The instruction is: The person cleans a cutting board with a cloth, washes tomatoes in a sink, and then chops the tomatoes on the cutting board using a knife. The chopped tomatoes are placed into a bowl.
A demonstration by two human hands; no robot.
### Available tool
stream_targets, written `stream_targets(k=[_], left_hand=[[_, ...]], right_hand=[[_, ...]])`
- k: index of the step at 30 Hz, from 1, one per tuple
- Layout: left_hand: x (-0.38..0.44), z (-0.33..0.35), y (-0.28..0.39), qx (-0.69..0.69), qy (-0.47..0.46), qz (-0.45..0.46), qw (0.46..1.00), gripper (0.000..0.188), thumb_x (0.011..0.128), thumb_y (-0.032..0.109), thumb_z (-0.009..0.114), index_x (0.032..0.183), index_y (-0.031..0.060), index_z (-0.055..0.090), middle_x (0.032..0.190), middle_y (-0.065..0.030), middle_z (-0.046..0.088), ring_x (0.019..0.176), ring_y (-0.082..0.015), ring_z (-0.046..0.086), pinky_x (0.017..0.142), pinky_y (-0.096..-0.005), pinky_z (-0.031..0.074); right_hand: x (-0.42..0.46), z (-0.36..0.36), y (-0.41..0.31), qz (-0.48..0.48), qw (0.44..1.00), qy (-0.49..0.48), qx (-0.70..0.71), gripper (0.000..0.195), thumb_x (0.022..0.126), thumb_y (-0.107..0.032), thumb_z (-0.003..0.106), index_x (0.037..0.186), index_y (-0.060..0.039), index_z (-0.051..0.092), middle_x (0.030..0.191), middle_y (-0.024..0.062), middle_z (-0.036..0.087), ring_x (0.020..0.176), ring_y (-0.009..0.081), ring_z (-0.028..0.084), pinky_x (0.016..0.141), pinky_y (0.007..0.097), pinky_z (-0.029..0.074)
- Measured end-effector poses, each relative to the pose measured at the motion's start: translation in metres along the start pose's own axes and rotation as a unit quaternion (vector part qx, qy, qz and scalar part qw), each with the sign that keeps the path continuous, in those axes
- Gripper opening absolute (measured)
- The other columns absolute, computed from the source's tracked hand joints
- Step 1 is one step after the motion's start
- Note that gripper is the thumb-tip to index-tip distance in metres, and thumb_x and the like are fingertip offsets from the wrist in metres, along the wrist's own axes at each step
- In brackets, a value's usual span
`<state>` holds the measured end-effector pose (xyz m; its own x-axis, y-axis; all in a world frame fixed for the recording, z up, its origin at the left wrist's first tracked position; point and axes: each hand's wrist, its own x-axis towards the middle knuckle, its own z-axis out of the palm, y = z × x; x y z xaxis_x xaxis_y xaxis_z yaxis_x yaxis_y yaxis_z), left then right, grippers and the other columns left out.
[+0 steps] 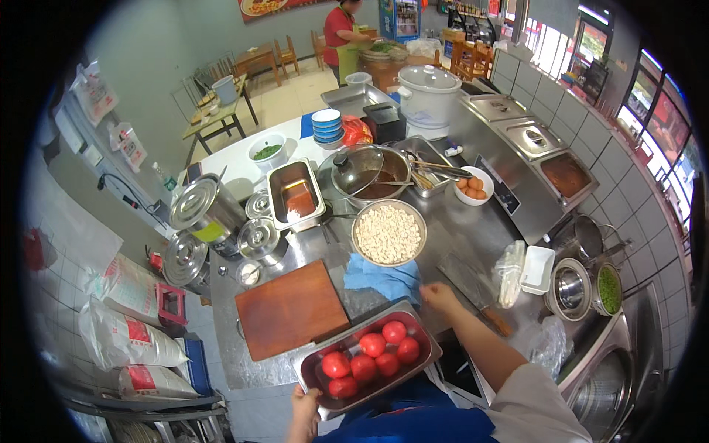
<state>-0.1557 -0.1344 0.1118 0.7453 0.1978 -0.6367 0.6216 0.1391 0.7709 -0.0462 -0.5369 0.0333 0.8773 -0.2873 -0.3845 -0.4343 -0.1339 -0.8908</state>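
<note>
My left hand point(304, 407) grips the near left corner of a rectangular stainless steel pan point(365, 394), tilted at the counter's front edge. Several red tomatoes point(372, 344) lie inside it. My right hand point(440, 299) is at the right edge of a crumpled blue cloth point(382, 278); whether its curled fingers pinch the fabric cannot be made out. Just beyond the cloth stands a round bowl of small white diced pieces point(389, 232). A wooden cutting board point(291, 310) lies left of the cloth, and a cleaver point(465, 283) with a wooden handle lies to the right.
Across the steel counter stand a pot with a glass lid point(354, 171), a bowl of eggs point(472, 186) and a deep pan with reddish liquid point(296, 196). Lidded steel containers point(259, 237) line the left. A sink point(601, 387) is at right. Another person point(340, 36) works farther back.
</note>
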Motion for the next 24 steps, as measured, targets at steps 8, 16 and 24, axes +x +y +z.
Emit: stream_targets(k=[8, 16, 24], left_hand=[[-0.009, 0.006, 0.002, 0.010, 0.038, -0.029, 0.999, 0.029, 0.074, 0.002, 0.060, 0.102, -0.0017, 0.051, 0.089, -0.0139, 0.060, 0.074, -0.0205, 0.059, 0.059, -0.0299, 0.048], [-0.018, 0.049, 0.026, 0.004, -0.025, -0.114, 0.993, 0.022, 0.075, 0.004, 0.058, 0.096, -0.0020, 0.051, 0.078, -0.0119, 0.061, 0.069, -0.0205, 0.062, 0.061, -0.0297, 0.051], [0.023, 0.052, 0.000, -0.081, -0.027, -0.035, 0.996, 0.035, 0.066, -0.013, 0.051, 0.098, 0.0012, 0.056, 0.088, -0.0097, 0.064, 0.076, -0.0195, 0.062, 0.070, -0.0305, 0.052]], right_hand=[[0.089, 0.029, -0.078, 0.166, 0.918, -0.002, 0.361, 0.041, 0.087, -0.011, 0.047, 0.125, 0.0034, 0.042, 0.112, 0.0236, 0.058, 0.092, 0.0397, 0.063, 0.075, 0.0540, 0.055], [0.082, -0.063, -0.069, 0.173, 0.913, 0.102, 0.354, 0.038, 0.086, -0.008, 0.050, 0.122, 0.0009, 0.046, 0.114, 0.0216, 0.058, 0.094, 0.0395, 0.063, 0.071, 0.0571, 0.056], [0.056, -0.170, -0.007, 0.127, 0.881, 0.226, 0.396, 0.041, 0.091, -0.012, 0.045, 0.129, 0.0014, 0.038, 0.122, 0.0219, 0.049, 0.105, 0.0356, 0.056, 0.071, 0.0487, 0.059]])
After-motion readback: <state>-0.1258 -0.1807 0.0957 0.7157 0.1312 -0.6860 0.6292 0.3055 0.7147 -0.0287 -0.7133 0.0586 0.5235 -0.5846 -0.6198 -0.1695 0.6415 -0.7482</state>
